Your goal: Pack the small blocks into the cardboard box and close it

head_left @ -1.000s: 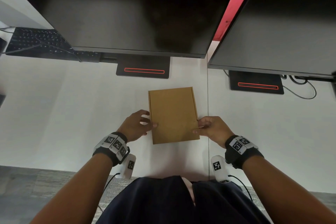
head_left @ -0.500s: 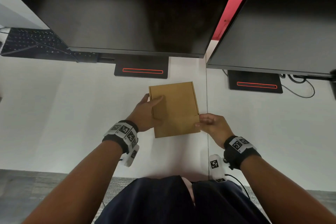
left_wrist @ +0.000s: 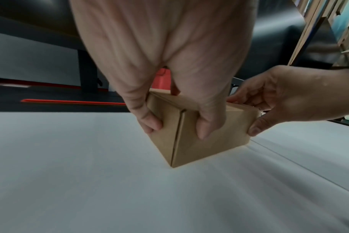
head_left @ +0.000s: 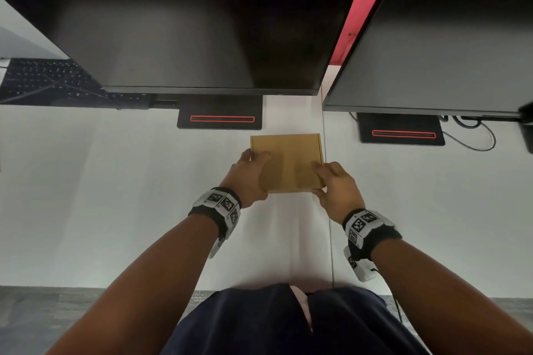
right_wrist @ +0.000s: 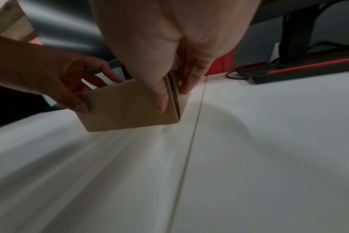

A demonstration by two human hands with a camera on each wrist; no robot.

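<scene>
The brown cardboard box (head_left: 288, 161) is closed and sits on the white desk (head_left: 115, 196), just in front of the monitor stand. My left hand (head_left: 251, 173) grips its left side, thumb on the lid and fingers curled down the side wall (left_wrist: 219, 140). Gripping the near right corner is my right hand (head_left: 334, 184), thumb on the front face (right_wrist: 125, 108) and fingers on the right end. In the left wrist view the box's low corner meets the desk. No small blocks show in any view.
Two dark monitors (head_left: 202, 23) (head_left: 447, 37) overhang the back of the desk on black bases with red stripes (head_left: 222, 119) (head_left: 403, 133). A keyboard (head_left: 52, 81) lies far left. Cables (head_left: 473, 135) trail at the far right. A seam (head_left: 327, 210) runs down the desk.
Both hands have slid the box away from me toward the monitor base. My left hand moved up along its left side, and the right hand shifted onto the near right corner. The box looks shorter now.
</scene>
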